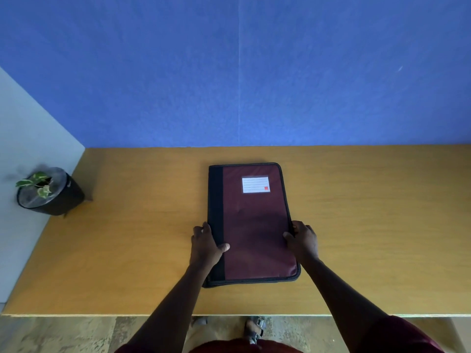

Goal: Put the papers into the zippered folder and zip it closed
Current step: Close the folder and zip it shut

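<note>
A maroon zippered folder with a black spine strip and a white lined label lies flat and closed in the middle of the wooden table. My left hand grips its left spine edge, thumb lying on the cover. My right hand holds the right zipper edge, thumb on top and fingers curled around the side. No papers are in sight; whatever is inside the folder is hidden.
A small potted plant in a black pot stands at the table's far left, by a white side panel. A blue wall runs along the table's back edge. The near table edge is just below my forearms.
</note>
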Tool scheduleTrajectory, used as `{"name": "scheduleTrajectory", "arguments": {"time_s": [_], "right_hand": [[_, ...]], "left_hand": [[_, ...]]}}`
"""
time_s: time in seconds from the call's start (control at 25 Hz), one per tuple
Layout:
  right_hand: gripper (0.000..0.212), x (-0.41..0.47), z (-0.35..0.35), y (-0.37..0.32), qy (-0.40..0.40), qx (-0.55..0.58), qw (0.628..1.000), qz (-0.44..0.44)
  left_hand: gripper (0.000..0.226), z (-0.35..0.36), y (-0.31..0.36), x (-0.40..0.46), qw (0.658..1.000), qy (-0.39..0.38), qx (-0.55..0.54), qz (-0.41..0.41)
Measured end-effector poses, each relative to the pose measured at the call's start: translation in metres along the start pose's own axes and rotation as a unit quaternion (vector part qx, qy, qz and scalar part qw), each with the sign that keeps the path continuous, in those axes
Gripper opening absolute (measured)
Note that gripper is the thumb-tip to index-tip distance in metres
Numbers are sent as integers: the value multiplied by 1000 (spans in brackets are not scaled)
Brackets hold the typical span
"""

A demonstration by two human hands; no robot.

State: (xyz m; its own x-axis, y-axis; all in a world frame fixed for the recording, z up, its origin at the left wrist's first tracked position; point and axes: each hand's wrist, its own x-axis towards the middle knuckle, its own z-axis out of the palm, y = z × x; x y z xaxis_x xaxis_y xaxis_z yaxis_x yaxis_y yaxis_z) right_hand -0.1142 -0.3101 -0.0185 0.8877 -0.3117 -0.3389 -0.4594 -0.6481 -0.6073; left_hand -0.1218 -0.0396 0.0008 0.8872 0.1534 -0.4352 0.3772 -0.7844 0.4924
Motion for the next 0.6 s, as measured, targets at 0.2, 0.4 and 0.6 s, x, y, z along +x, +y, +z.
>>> {"name": "scheduleTrajectory", "arguments": {"time_s": [0.2,0.4,0.6], "right_hand": [[22,7,-3,-14,-37,88,992,84],[16,11,2,-22,-64,147,979,127],[11,7,22,-59,-78,177,970,145]], "left_hand": [[92,-2,3,9,1000,-14,1,-8],[85,-10,-10,18,1000,-10,-17,17],[84,-42,-35,38,999,0,-17,28]]}}
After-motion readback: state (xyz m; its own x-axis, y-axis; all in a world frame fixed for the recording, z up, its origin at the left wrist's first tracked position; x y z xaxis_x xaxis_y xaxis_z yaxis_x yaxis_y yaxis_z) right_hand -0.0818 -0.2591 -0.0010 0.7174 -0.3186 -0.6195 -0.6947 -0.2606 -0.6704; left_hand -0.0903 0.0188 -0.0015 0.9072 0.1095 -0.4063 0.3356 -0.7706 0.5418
